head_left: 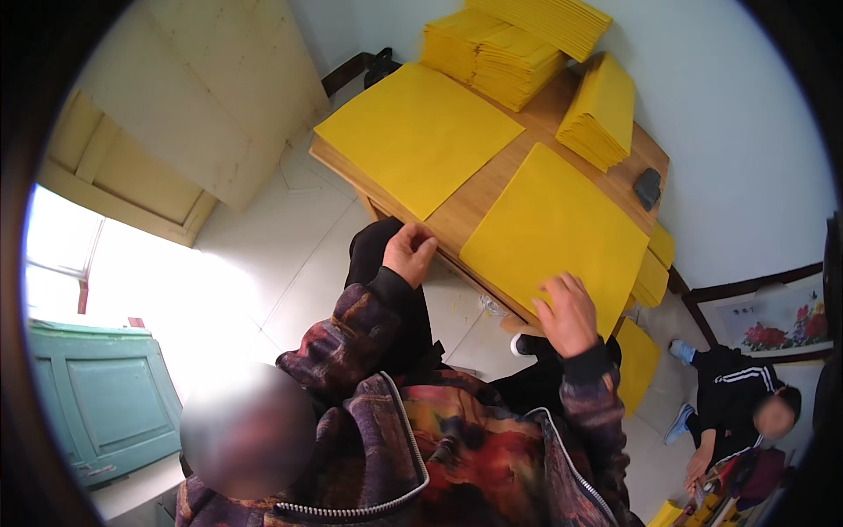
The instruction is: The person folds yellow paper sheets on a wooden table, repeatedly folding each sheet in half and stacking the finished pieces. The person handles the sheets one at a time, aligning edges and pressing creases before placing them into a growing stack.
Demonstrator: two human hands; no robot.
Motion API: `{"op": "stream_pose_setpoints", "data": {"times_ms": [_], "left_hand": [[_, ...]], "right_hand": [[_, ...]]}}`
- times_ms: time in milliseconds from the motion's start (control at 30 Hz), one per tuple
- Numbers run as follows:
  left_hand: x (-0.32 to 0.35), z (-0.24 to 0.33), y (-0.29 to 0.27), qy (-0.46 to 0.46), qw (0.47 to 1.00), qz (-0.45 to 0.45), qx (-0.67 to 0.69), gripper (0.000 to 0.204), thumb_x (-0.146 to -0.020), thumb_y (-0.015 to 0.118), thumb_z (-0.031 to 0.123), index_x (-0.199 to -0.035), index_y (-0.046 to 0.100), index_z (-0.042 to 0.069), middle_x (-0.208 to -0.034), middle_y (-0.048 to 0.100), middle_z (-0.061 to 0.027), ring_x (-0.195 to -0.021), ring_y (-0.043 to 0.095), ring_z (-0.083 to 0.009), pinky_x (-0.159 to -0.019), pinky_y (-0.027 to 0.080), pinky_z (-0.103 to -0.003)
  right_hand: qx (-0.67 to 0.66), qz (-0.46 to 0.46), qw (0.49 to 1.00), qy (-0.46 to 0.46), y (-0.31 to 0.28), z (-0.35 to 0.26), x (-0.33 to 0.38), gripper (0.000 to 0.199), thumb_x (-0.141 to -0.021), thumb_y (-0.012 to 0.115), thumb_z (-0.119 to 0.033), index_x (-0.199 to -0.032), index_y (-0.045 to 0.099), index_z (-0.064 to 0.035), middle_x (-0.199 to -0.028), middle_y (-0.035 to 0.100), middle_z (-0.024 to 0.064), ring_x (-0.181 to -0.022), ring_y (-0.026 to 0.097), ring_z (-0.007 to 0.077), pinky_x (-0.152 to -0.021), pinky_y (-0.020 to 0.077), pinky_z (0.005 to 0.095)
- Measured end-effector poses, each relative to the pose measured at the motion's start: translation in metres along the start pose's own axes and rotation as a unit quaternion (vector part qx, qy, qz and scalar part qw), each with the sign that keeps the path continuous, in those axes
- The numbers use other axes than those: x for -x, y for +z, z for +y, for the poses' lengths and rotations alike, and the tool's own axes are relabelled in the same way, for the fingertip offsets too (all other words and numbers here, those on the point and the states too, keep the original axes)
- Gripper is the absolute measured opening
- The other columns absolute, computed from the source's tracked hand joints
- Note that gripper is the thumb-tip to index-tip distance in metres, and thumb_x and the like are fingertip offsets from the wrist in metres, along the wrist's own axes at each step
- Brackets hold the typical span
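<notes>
Two flat yellow square sheets lie on the wooden table in front of me: a left sheet (420, 136) and a right sheet (558, 233); their material I cannot make out. My left hand (410, 254) hangs just off the table's near edge, by the gap between the sheets. Its fingers are curled in toward the thumb, and nothing shows in them. Over the near edge of the right sheet is my right hand (569, 314), thumb and fingers apart, holding nothing. Whether it touches the sheet I cannot tell.
Yellow stacks (500, 57) and a folded yellow bundle (601, 110) sit at the wooden table's (549, 114) back. A dark stone-like lump (647, 189) lies at its right end. Another person (733, 395) sits at right, near a framed flower picture (764, 321).
</notes>
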State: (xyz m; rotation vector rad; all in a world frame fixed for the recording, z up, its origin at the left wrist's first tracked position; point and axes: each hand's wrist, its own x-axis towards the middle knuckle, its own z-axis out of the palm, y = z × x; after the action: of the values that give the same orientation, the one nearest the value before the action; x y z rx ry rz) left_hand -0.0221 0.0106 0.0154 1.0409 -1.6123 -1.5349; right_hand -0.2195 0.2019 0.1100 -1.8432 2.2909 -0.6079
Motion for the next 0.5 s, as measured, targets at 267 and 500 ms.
{"op": "stream_pose_setpoints", "data": {"times_ms": [267, 500], "left_hand": [[-0.014, -0.028, -0.028, -0.039, 0.967, -0.006, 0.251, 0.008, -0.090, 0.055, 0.003, -0.094, 0.049, 0.005, -0.078, 0.054, -0.0016, -0.066, 0.053, -0.0112, -0.061, 0.046, -0.024], [-0.012, -0.038, -0.039, -0.028, 0.947, -0.069, 0.313, 0.008, -0.092, 0.054, 0.005, -0.098, 0.049, 0.006, -0.083, 0.057, -0.0025, -0.075, 0.057, -0.0122, -0.071, 0.047, -0.025]], "right_hand": [[-0.016, -0.017, 0.986, -0.167, 0.095, -0.073, -0.146, 0.010, -0.078, 0.064, -0.008, -0.085, 0.060, -0.0025, -0.095, 0.058, 0.0139, -0.094, 0.055, 0.0339, -0.078, 0.0471, 0.0412], [0.136, -0.054, 0.981, -0.124, 0.124, -0.086, -0.172, 0.014, -0.078, 0.065, -0.011, -0.088, 0.063, -0.0008, -0.101, 0.058, 0.0150, -0.100, 0.054, 0.0341, -0.084, 0.0478, 0.0408]]}}
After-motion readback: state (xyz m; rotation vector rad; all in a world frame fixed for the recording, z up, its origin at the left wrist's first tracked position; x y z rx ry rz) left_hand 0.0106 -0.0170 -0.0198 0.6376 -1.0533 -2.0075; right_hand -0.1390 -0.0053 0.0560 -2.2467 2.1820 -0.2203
